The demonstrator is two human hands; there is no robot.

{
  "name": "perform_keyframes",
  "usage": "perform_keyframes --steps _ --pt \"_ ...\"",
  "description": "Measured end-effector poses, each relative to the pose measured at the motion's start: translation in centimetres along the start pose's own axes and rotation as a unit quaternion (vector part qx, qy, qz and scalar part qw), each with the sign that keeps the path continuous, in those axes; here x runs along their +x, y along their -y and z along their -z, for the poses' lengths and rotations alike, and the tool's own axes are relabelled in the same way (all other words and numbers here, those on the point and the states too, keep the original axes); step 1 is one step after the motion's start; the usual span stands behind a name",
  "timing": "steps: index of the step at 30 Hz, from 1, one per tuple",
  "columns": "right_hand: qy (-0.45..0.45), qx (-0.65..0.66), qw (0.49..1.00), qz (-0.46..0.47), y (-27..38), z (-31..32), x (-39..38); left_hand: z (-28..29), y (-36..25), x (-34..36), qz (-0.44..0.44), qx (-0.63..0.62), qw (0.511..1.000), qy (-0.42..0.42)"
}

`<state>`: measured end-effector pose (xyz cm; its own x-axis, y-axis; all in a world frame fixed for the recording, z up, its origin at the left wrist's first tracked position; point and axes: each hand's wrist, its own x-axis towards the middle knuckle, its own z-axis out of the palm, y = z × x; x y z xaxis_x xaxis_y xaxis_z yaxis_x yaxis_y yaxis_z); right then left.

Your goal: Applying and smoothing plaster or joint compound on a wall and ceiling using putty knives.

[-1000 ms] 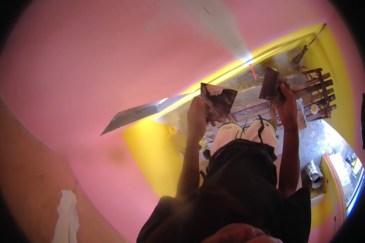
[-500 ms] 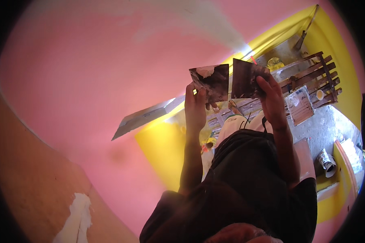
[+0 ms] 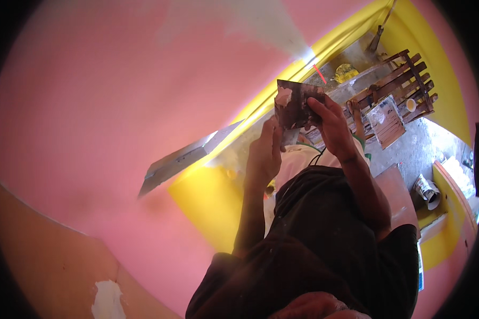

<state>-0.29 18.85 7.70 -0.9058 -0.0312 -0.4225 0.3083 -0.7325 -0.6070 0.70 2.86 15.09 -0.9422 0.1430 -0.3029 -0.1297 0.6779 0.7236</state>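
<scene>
In front of my body, two dark, flat, square putty scrapers overlap, and where one ends and the other begins is hard to see. My right hand [image 3: 332, 127] grips a scraper [image 3: 302, 103], its thumb pressed on the face. My left hand [image 3: 264, 151] is closed at the lower left edge of the pair, its fingers partly hidden. A pale lump of putty [image 3: 283, 97] clings to the upper left of the overlapping blades.
A pink wall [image 3: 143, 106] with a whitish patch rises ahead and left, above a yellow band [image 3: 202, 196]. Below, a slatted wooden platform [image 3: 404, 85] carries a smeared board [image 3: 386, 122] and a pale cup [image 3: 411, 105]. A crumpled can [image 3: 427, 191] lies at the right.
The two scrapers, side by side and apart before, now overlap. My right hand has moved left and my left hand has come lower and inward. The view has shifted slightly.
</scene>
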Motion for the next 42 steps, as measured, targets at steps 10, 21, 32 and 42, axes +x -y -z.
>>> perform_keyframes --steps 10,21,32,42 --pt "-0.039 0.234 0.964 0.123 -8.1 -2.7 1.1 19.3 9.3 -1.5 0.009 -0.018 0.999 0.046" --pt "-0.090 0.197 0.939 0.266 -6.4 -3.3 11.2 32.3 -0.1 2.7 -0.492 0.169 0.753 -0.403" --pt "-0.164 0.054 0.943 0.285 0.3 -9.1 15.9 36.3 -0.9 7.7 -0.566 0.191 0.523 -0.608" --pt "-0.233 -0.204 0.904 0.294 3.8 -14.7 16.5 36.7 -0.5 8.3 -0.581 0.233 0.496 -0.602"
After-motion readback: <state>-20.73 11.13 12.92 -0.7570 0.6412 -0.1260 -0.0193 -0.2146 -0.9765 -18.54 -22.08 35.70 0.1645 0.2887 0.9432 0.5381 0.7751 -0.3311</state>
